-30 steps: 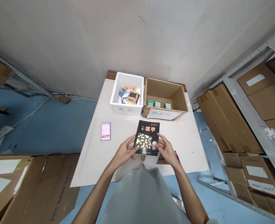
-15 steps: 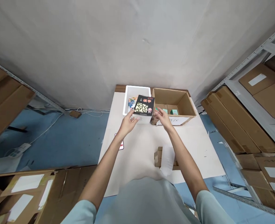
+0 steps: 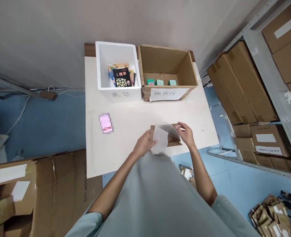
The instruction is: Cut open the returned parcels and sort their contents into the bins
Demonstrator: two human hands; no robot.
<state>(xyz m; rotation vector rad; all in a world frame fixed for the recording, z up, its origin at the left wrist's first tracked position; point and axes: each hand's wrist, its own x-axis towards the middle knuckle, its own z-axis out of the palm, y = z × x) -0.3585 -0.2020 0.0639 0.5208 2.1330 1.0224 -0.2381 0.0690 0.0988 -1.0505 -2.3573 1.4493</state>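
At the table's near edge lies a small opened cardboard box (image 3: 173, 141), with a sheet of white paper (image 3: 161, 136) curling over it. My left hand (image 3: 144, 144) grips the left end of this box, its thumb close against the paper. At the far right corner, my right hand (image 3: 185, 133) has its fingers closed on the cardboard edge. Ahead, a black book (image 3: 122, 77) with a yellow-green grid lies on other colourful books inside a white foam box (image 3: 118, 95). Beside it stands a larger cardboard box (image 3: 189, 89) holding several small green boxes (image 3: 159, 82).
A pixelated pink phone-like object (image 3: 106, 123) lies on the left of the white table (image 3: 125, 121). Shelves with cartons (image 3: 241, 92) rise on the right. Large open cartons (image 3: 61, 177) stand at the lower left, and packages (image 3: 271, 217) lie on the floor at lower right.
The black book has left my hands and now lies in the white foam box. Both hands have come back towards me to the small cardboard box. The view has tilted down.
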